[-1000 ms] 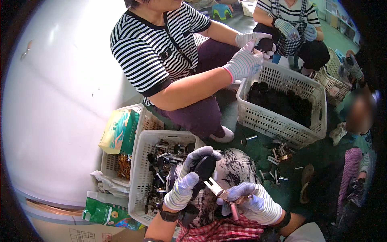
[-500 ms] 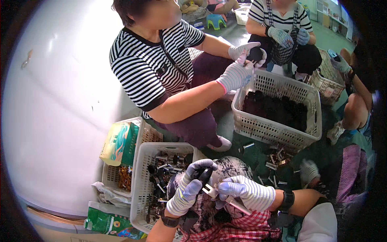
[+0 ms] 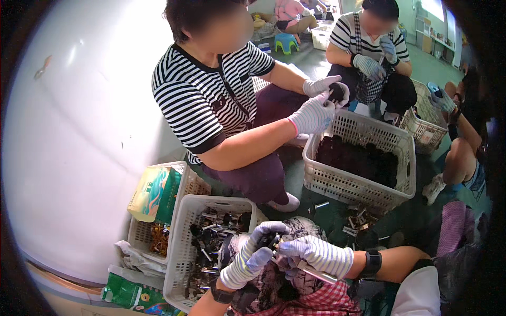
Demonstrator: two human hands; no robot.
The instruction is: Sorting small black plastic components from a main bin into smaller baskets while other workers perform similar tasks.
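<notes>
In striped gloves, both of my hands meet above my lap. My left hand (image 3: 246, 263) is closed round a small black rounded part (image 3: 269, 240), most of it hidden by the fingers. My right hand (image 3: 319, 255) grips a long silver metal piece (image 3: 319, 274), whose near end sticks out below the palm. Its other end meets the black part at my fingertips; whether the two are joined I cannot tell. Beside my left arm stands a white crate (image 3: 176, 253) of loose black and silver parts (image 3: 210, 250).
Another white crate (image 3: 358, 184) holds a dark heap, with metal pieces (image 3: 361, 218) on the floor before it. A co-worker in stripes (image 3: 197, 110) sits ahead; another person (image 3: 369, 63) is beyond. At left are a box (image 3: 153, 195) on a crate and a green bag (image 3: 132, 292).
My hands have come closer together, and the silver piece's pronged end, bare before, is now against the black part. The view has tilted slightly. The co-worker's hands still work on a black part.
</notes>
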